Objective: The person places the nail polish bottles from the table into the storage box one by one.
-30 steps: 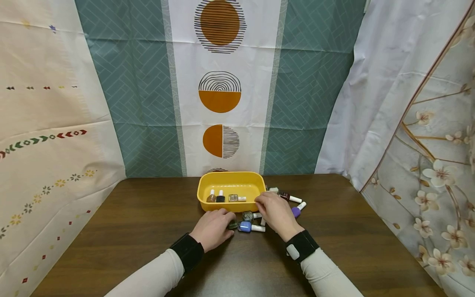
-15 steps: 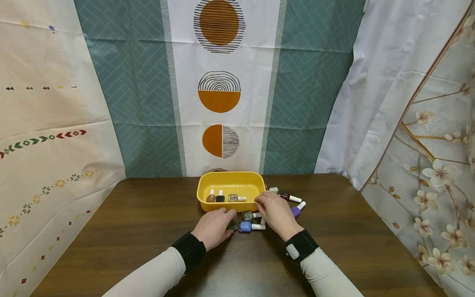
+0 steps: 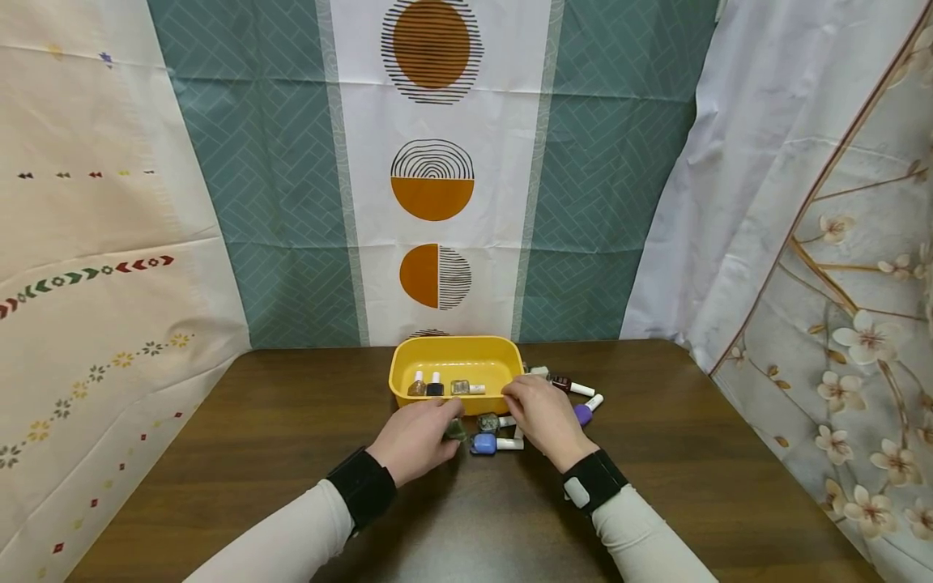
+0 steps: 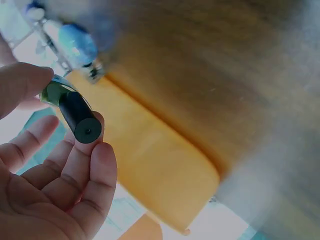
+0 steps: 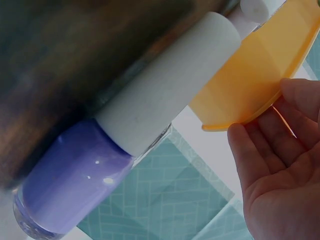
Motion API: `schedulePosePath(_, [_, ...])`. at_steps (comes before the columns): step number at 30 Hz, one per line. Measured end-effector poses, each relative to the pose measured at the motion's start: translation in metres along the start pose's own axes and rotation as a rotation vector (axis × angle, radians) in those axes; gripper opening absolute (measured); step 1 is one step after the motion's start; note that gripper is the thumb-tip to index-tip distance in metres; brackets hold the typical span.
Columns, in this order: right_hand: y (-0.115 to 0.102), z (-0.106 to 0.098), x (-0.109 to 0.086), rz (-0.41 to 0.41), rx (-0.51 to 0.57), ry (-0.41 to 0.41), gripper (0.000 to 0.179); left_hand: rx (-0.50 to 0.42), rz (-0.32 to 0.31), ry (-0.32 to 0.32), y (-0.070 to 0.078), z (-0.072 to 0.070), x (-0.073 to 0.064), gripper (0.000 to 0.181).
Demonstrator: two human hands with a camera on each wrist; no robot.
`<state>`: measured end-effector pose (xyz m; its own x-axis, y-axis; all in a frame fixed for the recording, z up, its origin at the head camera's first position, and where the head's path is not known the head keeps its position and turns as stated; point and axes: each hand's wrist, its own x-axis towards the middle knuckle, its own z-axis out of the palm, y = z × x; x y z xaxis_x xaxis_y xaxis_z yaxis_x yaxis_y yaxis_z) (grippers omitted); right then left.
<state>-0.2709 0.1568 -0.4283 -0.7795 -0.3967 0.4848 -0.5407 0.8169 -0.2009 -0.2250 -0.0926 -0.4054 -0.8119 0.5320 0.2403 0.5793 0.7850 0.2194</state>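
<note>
Green btl [image 3: 455,431] w/ blk cap [image 4: 77,115] is pinched betw. thumb & fingers of L grip [image 3: 414,441], just in front of yellow bin [image 3: 477,406]; bin's R rim is clasped by R grip [image 3: 545,417]. Blue btl [image 3: 483,443] is seen on tabletop [image 3: 291,421].

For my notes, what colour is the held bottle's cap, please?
The cap is black, seen best in the left wrist view.

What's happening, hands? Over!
Left hand: pinching green glass bottle with black cap. Right hand: holding rim of yellow plastic basket. Possible obstacle: white-capped blue glass bottle.
</note>
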Motion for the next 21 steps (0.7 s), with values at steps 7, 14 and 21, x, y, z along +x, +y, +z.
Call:
schedulePosePath(7, [0.0, 0.0, 0.0, 0.001, 0.011, -0.006, 0.01, -0.021, -0.037, 0.025, 0.004, -0.02, 0.005, 0.045])
schedulePosePath(14, [0.001, 0.0, 0.0, 0.002, 0.02, -0.003, 0.009, -0.042, -0.099, 0.055, 0.0, -0.034, 0.014, 0.035])
schedulePosePath(21, [0.001, 0.0, 0.0, 0.003, 0.03, -0.004, 0.009, -0.019, -0.156, 0.049, -0.004, -0.043, 0.028, 0.036])
